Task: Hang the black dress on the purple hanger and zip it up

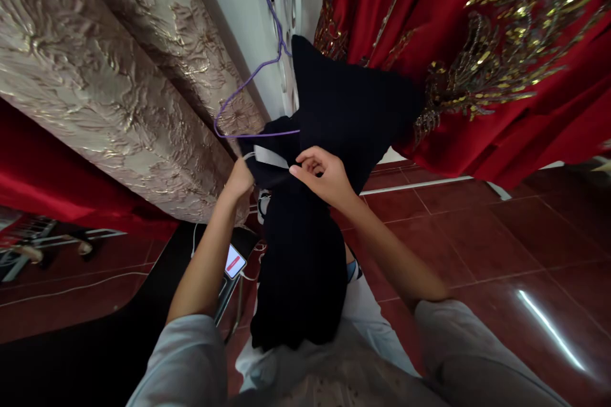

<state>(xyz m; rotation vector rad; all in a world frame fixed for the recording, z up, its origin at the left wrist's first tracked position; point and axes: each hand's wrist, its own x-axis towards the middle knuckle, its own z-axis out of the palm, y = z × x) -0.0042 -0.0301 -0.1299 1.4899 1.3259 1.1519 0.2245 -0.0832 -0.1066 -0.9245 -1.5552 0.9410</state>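
A dark, nearly black garment (pixel 305 254) hangs in front of me, its lower part lying over my lap. Its upper part is spread toward a purple clothes hanger (pixel 245 82), whose lower bar crosses the cloth. A white tag (pixel 271 157) on a white string lies against the cloth between my hands. My left hand (pixel 240 178) is closed at the garment's left edge, beside the string; its fingertips are hidden and slightly blurred. My right hand (pixel 322 175) has curled fingers, with thumb and forefinger closed at the tag's right end.
Beige embossed fabric (pixel 119 89) hangs on the left, and red cloth with gold sequins (pixel 477 76) on the right. A white rack post (pixel 289 25) stands behind. At lower left, a lit phone (pixel 233 262) with a white cable lies by a black surface (pixel 95 350). The floor (pixel 453 235) is red tile.
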